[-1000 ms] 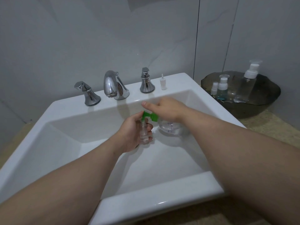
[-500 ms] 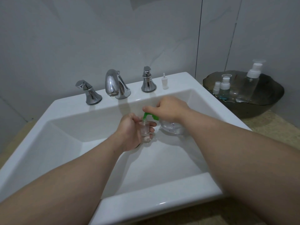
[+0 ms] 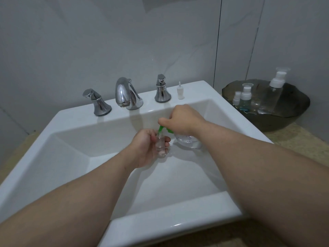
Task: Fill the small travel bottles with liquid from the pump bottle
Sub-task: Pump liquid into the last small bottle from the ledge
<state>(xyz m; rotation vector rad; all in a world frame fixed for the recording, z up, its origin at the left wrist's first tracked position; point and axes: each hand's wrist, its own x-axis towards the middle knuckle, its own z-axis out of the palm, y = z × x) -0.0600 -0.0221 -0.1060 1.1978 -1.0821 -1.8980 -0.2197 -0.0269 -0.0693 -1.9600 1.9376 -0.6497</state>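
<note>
Seemingly green pump [image 3: 161, 129] meets travel bottle [image 3: 160, 144] (clear).

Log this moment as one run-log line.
left hand grips small bottle | right hand holds pump bottle | green spout at small bottle's mouth | both over sink

The bench [image 3: 293, 139] carries the sink [image 3: 178, 227]. Along the sink's back ledge stand, from left to right, a tap handle [image 3: 97, 103], the spout [image 3: 124, 93], a second tap handle [image 3: 162, 90] and a small spray top [image 3: 180, 91]. Inside the basin, in front of the second handle, the left grip [image 3: 146, 147] holds a travel bottle [image 3: 160, 145] upright. Just to its right, the right grip [image 3: 185, 118] lies on top of the pump bottle [image 3: 187, 139], whose nozzle [image 3: 161, 129] reaches left over the travel bottle's mouth. On the bench to the right of the sink stands a bowl [image 3: 284, 120] with three bottles in it, the tallest bottle [image 3: 274, 93] rightmost.
</note>
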